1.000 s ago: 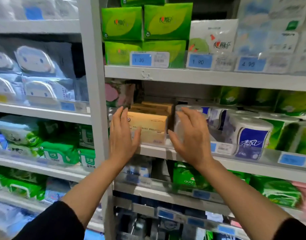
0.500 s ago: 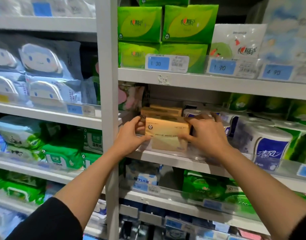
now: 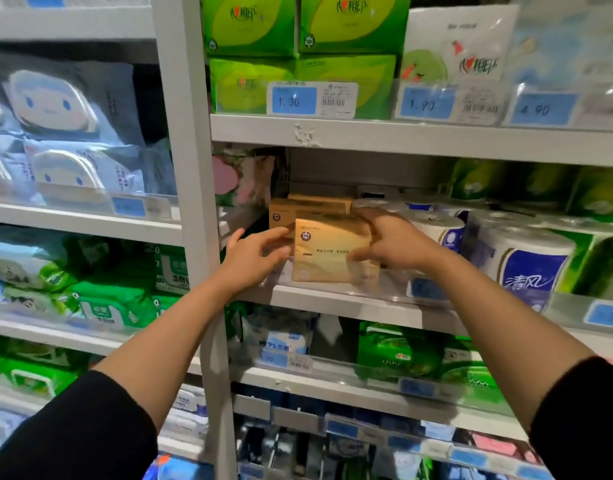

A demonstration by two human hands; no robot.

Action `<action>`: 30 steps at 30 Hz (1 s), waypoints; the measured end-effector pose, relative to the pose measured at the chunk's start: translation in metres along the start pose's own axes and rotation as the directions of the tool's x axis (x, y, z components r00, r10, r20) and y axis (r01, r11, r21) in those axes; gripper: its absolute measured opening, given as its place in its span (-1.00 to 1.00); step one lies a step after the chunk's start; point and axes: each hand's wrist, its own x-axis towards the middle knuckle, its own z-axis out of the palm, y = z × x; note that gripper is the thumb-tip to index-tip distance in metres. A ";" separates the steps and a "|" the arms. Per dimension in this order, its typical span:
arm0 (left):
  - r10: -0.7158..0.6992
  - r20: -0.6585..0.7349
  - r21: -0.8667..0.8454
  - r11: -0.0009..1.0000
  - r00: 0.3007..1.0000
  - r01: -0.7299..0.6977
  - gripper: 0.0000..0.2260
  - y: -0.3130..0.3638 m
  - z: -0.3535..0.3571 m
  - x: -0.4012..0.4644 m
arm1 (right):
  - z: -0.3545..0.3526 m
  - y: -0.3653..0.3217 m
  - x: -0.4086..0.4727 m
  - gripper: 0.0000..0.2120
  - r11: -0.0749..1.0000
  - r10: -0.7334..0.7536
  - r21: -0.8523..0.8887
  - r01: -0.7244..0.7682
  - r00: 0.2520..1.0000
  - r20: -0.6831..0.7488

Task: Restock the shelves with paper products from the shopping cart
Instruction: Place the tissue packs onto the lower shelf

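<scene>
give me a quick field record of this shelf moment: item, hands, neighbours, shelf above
item: tan tissue pack, upright at the front of the middle shelf
left hand: fingers touch the pack's left edge
right hand: grips the pack's right side
behind: more tan packs
right neighbour: toilet paper rolls
shelf above: green tissue packs, price tag 1.30

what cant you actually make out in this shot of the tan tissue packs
- Head view: the right hand covers the right edge of the front tan pack.
- The tan packs behind are mostly hidden by the front one; their count is unclear.
- The price tag below is too blurred to read.
- The shopping cart is out of frame.
</scene>
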 end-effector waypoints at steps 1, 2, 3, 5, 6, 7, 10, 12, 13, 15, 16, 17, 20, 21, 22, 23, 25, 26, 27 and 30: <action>0.019 -0.002 0.006 1.000 1.000 -0.019 -0.67 0.002 -0.001 -0.002 | -0.002 0.001 0.002 -0.25 0.999 0.030 0.029 -0.030 0.999 0.013; 0.037 -0.008 0.021 0.999 0.999 -0.037 -0.69 0.003 -0.001 -0.004 | -0.003 0.002 0.004 -0.25 0.998 0.049 0.035 -0.049 0.999 0.021; 0.063 -0.020 0.061 0.996 0.998 -0.062 -0.71 0.005 -0.001 -0.006 | -0.004 0.002 0.004 -0.27 0.997 0.062 0.036 -0.063 0.998 0.025; 0.130 -0.062 0.175 0.978 0.990 -0.117 -0.70 0.005 0.004 -0.012 | -0.007 0.003 0.004 -0.31 0.993 0.084 0.078 -0.084 0.996 0.002; 0.174 -0.094 0.235 0.961 0.980 -0.147 -0.66 0.005 0.007 -0.016 | -0.009 0.003 0.003 -0.33 0.989 0.101 0.110 -0.099 0.995 -0.010; 0.218 -0.135 0.281 0.944 0.966 -0.174 -0.60 0.003 0.010 -0.020 | -0.011 0.003 0.001 -0.35 0.984 0.121 0.134 -0.117 0.993 -0.017; 0.270 -0.193 0.301 0.931 0.943 -0.205 -0.61 0.000 0.014 -0.028 | -0.018 0.003 -0.006 -0.43 0.971 0.178 0.172 -0.169 0.983 -0.037; 0.224 -0.196 0.273 0.948 0.955 -0.167 -0.62 0.002 0.014 -0.027 | -0.019 0.002 -0.008 -0.50 0.941 0.207 0.288 -0.178 0.975 -0.076; 0.188 -0.198 0.251 0.958 0.962 -0.136 -0.54 0.006 0.013 -0.025 | -0.019 -0.001 -0.009 -0.55 0.913 0.221 0.373 -0.163 0.968 -0.119; 0.098 -0.220 0.117 0.990 0.971 -0.073 -0.41 0.015 0.010 -0.022 | -0.018 -0.009 -0.009 -0.73 0.841 0.240 0.536 -0.076 0.940 -0.243; 0.046 -0.226 0.020 0.999 0.973 -0.043 -0.38 0.020 0.008 -0.019 | -0.017 -0.015 -0.008 -0.82 0.800 0.261 0.599 -0.033 0.918 -0.299; 0.007 -0.214 -0.068 0.997 0.977 -0.022 -0.37 0.026 0.006 -0.017 | -0.014 -0.022 -0.007 -0.87 0.752 0.303 0.659 -0.014 0.896 -0.326; -0.061 -0.057 -0.359 0.933 0.997 0.036 -0.39 0.044 0.004 -0.010 | 0.003 -0.038 -0.006 -0.79 0.650 0.388 0.756 -0.077 0.889 -0.243; -0.083 -0.010 -0.455 0.888 0.996 0.070 -0.41 0.048 0.005 -0.008 | 0.010 -0.042 -0.006 -0.74 0.639 0.398 0.762 -0.106 0.893 -0.210; -0.108 0.009 -0.535 0.839 0.994 0.096 -0.45 0.053 0.003 -0.008 | 0.016 -0.044 -0.007 -0.74 0.636 0.399 0.761 -0.126 0.898 -0.185; -0.123 0.004 -0.607 0.789 0.992 0.100 -0.51 0.054 0.002 -0.007 | 0.021 -0.047 -0.009 -0.75 0.622 0.396 0.770 -0.139 0.905 -0.156; -0.129 0.010 -0.701 0.707 0.992 0.098 -0.56 0.054 -0.006 -0.006 | 0.024 -0.049 -0.015 -0.73 0.594 0.376 0.791 -0.150 0.920 -0.107; -0.124 0.030 -0.708 0.697 0.992 0.109 -0.54 0.052 -0.010 -0.006 | 0.023 -0.049 -0.018 -0.71 0.611 0.361 0.777 -0.149 0.926 -0.106; -0.104 0.051 -0.707 0.699 0.993 0.110 -0.56 0.050 -0.015 -0.006 | 0.020 -0.048 -0.020 -0.69 0.633 0.351 0.761 -0.141 0.928 -0.120; -0.012 0.063 -0.720 0.692 0.998 0.054 -0.80 0.047 -0.030 -0.006 | 0.010 -0.041 -0.021 -0.56 0.639 0.336 0.765 -0.084 0.925 -0.179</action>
